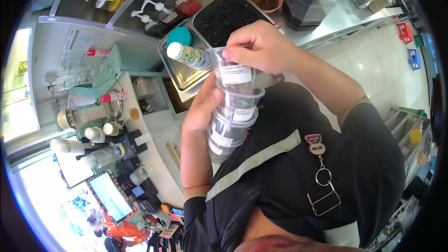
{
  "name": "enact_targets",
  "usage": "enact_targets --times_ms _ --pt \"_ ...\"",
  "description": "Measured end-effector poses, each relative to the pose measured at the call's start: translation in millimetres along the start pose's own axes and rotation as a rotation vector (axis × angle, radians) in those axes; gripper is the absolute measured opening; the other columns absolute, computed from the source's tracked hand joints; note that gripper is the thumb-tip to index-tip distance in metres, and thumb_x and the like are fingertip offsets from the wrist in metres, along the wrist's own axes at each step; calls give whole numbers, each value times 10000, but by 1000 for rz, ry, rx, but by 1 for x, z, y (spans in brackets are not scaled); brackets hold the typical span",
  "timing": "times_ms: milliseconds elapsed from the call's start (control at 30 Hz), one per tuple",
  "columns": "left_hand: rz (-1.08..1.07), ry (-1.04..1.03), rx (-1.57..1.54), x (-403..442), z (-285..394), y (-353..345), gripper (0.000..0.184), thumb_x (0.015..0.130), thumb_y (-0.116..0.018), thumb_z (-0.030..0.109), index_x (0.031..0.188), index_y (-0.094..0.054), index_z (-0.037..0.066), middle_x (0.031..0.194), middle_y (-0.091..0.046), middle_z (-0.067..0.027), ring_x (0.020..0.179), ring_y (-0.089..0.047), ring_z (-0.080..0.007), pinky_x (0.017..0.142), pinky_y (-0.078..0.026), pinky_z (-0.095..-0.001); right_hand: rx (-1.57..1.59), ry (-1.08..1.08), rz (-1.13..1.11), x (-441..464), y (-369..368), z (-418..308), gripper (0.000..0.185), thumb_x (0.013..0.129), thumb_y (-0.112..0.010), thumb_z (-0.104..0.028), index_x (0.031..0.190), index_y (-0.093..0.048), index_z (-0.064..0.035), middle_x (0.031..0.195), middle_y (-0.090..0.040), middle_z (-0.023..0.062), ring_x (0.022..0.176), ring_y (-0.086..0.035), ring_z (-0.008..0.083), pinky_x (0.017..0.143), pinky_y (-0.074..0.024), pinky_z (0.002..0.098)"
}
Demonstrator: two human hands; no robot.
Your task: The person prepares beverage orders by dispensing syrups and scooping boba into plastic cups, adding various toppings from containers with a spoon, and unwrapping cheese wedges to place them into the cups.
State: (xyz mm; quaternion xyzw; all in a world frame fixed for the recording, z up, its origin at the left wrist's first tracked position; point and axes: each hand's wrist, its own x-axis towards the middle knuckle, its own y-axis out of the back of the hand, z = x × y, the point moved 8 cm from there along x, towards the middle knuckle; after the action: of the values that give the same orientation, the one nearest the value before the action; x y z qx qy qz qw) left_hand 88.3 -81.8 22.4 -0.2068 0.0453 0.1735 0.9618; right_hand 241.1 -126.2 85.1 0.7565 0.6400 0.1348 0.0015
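Noted bottle, pan at upper centre; found labels illegible; pinched cup in right hand, gripped stack in left hand.

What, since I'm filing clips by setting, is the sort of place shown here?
Probably a drinks shop's preparation counter, perhaps for bubble tea: there are pump bottles, glossy dark pearl-like pieces and stacked clear plastic cups with printed labels.

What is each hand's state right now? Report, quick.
Left hand: closed around the stacked plastic cups.
Right hand: closed, pinching the top cup near its rim.
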Motion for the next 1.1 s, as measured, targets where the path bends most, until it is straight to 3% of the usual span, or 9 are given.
enact_targets --times_ms 167,333,367,533,700,833,933,1000,1100 --pt "-159 179 -112 6 -27 -7 1049 861 -675 580 1551 -182 -38 1452 -473 -171 1314 -500 -273 1082 -409 -409 -55 -21 51 -16 10 -1 202 932 -684 -170 847 -708 11 714 -658 8 654 -564 44 577 -448 246" --pt "-380 235 -256 22 -51 -36 1094 874 -473 781 1537 -211 -49 1462 -454 -190 1319 -490 -289 1100 -394 -415 -24 -23 172 -42 37 -7 186 916 -699 -162 835 -710 5 701 -669 30 640 -592 62 564 -460 267" --pt "-264 257 -249 25 -53 -42 1030 907 -480 733 1529 -237 -52 1450 -473 -181 1317 -493 -293 1114 -375 -416 -96 73 207 -47 46 -11 175 901 -709 -158 824 -711 -1 694 -669 49 626 -604 82 561 -464 273" --pt "-506 239 140 72 -33 -73 962 847 -687 556 1497 -321 -52 1475 -434 -202 1344 -453 -316 1116 -355 -453 -312 488 169 -47 98 -59 93 833 -710 -147 807 -703 -57 692 -645 91 650 -649 298 599 -517 380" --pt "-297 91 192 144 -14 -111 936 829 -698 547 1464 -351 -47 1439 -457 -206 1318 -467 -320 1103 -364 -457 -353 515 -44 -28 181 -73 201 866 -703 -281 859 -667 -83 753 -635 80 743 -654 295 737 -532 404" --pt "69 -92 271 196 16 -124 915 815 -706 540 1439 -375 -42 1410 -475 -210 1297 -478 -323 1092 -371 -461 -259 771 193 -27 320 -77 394 854 -693 -378 1104 -644 -78 1034 -672 108 955 -654 321 855 -508 426" --pt "373 -229 398 202 62 -126 899 804 -712 535 1419 -393 -39 1388 -489 -212 1281 -486 -325 1084 -376 -464 -277 556 260 -23 478 -32 450 939 -654 -300 1300 -592 -38 1233 -653 142 1153 -615 275 959 -494 413" --pt "577 -287 545 200 96 -126 889 797 -716 531 1406 -405 -36 1374 -498 -214 1271 -492 -327 1079 -380 -466 -65 -49 553 -1 588 110 404 974 -614 -230 1303 -579 1 1231 -661 112 1094 -632 208 934 -505 361" --pt "912 -278 1023 236 125 -145 829 775 -730 538 1331 -464 -17 1319 -530 -199 1237 -510 -314 1052 -399 -459 -733 -701 550 -3 694 369 685 865 -680 -468 1346 -544 -1 1253 -639 257 1197 -610 386 1001 -489 445"
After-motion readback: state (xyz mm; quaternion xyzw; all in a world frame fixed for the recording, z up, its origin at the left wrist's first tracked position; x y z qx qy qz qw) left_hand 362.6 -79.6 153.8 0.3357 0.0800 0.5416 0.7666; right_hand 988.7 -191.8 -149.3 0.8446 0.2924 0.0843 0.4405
